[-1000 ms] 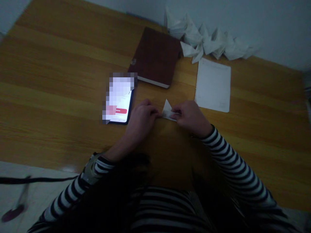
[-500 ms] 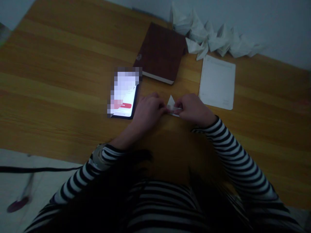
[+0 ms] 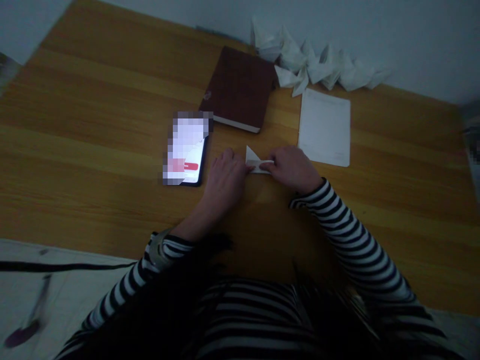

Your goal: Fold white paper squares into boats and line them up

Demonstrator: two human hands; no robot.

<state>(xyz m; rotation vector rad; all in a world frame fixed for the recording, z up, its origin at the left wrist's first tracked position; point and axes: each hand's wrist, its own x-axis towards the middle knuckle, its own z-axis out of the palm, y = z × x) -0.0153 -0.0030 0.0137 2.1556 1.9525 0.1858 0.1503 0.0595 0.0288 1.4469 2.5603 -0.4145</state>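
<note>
Between my hands, low over the wooden table [image 3: 123, 150], is a small white folded paper [image 3: 253, 162] with a pointed corner standing up at its far left and a straight folded band along its near side. My left hand [image 3: 227, 175] grips the paper's left end, its thumb at the lower edge. At the right end, my right hand [image 3: 292, 167] pinches the band, thumb laid along it and fingers curled. Parts of the paper are covered by my fingers.
Left of my hands lies a lit phone [image 3: 187, 150], partly pixelated. Beyond are a dark red-brown notebook [image 3: 240, 90] and a stack of white sheets [image 3: 324, 127]. Several folded paper shapes [image 3: 318, 65] line the wall. A black cord [image 3: 67, 267] hangs below the table's left edge.
The view has shifted slightly, so table objects appear further left. The paper's point now leans left of its earlier position, and the right thumb lies flatter along the folded band.
</note>
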